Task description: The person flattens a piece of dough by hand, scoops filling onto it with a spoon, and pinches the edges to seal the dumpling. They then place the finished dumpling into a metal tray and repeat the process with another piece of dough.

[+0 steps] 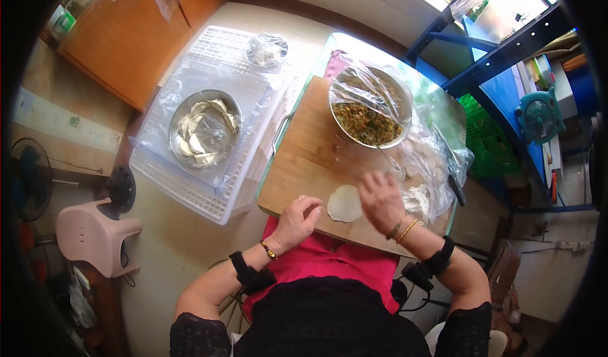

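Note:
A round dough wrapper (344, 204) lies flat near the front edge of a wooden board (307, 145). Just left of it, my left hand (297, 219) hovers with fingers loosely bent and a gap at the thumb, holding nothing I can see. My right hand (382, 203) is over the board at the wrapper's right edge, its fingers apart. Behind it stands a metal bowl of chopped filling (367, 121), partly covered by clear plastic wrap (361, 91). A spoon (389, 159) leans from the bowl's near rim. White flour (416, 198) sits right of my right hand.
To the left, a white plastic crate (209, 210) carries a round metal pan (173, 126) with folded dumplings (193, 132) and a small plastic-covered bowl (266, 50). A dark-handled knife (455, 186) lies at the board's right. A pink stool (95, 236) stands on the floor.

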Tool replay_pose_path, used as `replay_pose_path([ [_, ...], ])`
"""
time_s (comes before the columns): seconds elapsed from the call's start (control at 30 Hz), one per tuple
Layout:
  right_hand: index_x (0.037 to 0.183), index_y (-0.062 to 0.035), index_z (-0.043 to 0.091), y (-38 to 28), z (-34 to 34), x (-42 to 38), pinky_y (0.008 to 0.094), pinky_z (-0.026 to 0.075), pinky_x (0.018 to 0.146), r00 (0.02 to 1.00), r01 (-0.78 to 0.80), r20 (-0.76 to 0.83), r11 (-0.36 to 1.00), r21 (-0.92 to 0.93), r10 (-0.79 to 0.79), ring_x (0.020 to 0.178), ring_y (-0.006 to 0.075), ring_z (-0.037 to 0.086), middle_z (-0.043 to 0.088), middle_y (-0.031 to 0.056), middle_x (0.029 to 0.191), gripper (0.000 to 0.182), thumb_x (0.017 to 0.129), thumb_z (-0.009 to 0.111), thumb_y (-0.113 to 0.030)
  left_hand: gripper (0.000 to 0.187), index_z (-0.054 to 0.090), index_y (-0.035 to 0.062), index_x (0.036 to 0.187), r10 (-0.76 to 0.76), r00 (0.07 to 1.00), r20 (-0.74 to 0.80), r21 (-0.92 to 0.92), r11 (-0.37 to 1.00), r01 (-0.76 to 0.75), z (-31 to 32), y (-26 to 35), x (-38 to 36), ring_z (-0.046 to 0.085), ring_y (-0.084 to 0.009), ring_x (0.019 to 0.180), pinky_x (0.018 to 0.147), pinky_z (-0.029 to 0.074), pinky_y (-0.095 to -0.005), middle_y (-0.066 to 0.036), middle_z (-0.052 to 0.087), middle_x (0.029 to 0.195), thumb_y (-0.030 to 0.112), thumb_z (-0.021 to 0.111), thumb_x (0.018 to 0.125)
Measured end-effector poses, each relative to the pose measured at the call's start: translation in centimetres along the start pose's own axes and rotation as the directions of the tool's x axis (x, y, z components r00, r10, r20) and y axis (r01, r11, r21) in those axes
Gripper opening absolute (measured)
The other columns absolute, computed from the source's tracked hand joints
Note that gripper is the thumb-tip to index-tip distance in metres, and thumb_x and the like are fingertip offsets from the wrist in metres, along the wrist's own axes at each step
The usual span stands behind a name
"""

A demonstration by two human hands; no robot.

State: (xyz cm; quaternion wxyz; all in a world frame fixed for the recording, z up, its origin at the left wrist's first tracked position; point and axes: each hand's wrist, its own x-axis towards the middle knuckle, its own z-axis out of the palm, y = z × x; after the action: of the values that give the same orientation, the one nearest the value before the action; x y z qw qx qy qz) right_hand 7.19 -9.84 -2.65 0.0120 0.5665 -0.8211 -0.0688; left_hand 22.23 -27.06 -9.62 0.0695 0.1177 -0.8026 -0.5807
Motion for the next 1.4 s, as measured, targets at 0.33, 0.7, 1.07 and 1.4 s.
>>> replay_pose_path([
  [0.33, 0.08, -0.0104, 0.061, -6.4, 4.5, -1.2, 0.0409, 0.037, 0.087, 0.991, 0.064, 0.112, 0.997, 0.042, -0.068, 0.084, 0.0235, 0.058, 0.059, 0.0072, 0.079, 0.009, 0.077, 0.057, -0.018, 0.029, 0.06, -0.0035, 0.112, -0.425, 0.869, 0.254, -0.376, 0.785, 0.493, 0.7, -1.5, -0.1, 0.065, -0.0122, 0.086, 0.076, 0.054, -0.0248, -0.008, 0.067, 0.096, 0.022, 0.054, 0.099],
  [0.7, 0.071, -0.0124, 0.064, -3.6, 1.2, -1.4, 0.0413, 0.039, 0.068, 0.968, -0.247, 0.117, 0.738, 0.628, 0.223, 0.067, 0.0262, 0.063, 0.065, 0.0098, 0.067, 0.009, 0.075, 0.062, -0.021, 0.059, 0.054, 0.0028, 0.125, -0.41, 0.525, 0.746, -0.529, 0.113, 0.841, 3.6, -1.1, 3.9, 0.061, -0.0281, 0.109, 0.097, 0.049, -0.0478, -0.016, 0.062, 0.118, 0.053, 0.033, 0.101],
  [1.07, 0.076, -0.0072, 0.06, 1.0, -3.4, -4.0, 0.0361, 0.05, 0.055, 0.792, -0.468, 0.167, 0.407, 0.785, 0.588, 0.059, 0.0249, 0.064, 0.062, 0.0088, 0.064, 0.021, 0.079, 0.074, -0.023, 0.042, 0.043, -0.001, 0.136, -0.187, 0.706, 0.683, -0.609, 0.389, 0.691, 3.2, 0.6, 5.1, 0.057, -0.0227, 0.116, 0.099, 0.048, -0.0376, -0.012, 0.056, 0.129, 0.022, 0.046, 0.102],
  [1.4, 0.114, -0.0078, 0.058, 6.1, -2.7, 0.0, 0.0348, 0.05, 0.058, 0.829, -0.263, -0.199, 0.678, 0.686, 0.523, 0.063, 0.0216, 0.063, 0.063, 0.008, 0.078, 0.04, 0.077, 0.072, -0.013, 0.064, 0.029, 0.0038, 0.147, 0.082, 0.677, 0.731, -0.681, 0.031, 0.732, 1.9, 4.5, 6.1, 0.047, -0.0269, 0.13, 0.112, 0.036, -0.0429, -0.013, 0.045, 0.142, 0.026, 0.059, 0.095],
])
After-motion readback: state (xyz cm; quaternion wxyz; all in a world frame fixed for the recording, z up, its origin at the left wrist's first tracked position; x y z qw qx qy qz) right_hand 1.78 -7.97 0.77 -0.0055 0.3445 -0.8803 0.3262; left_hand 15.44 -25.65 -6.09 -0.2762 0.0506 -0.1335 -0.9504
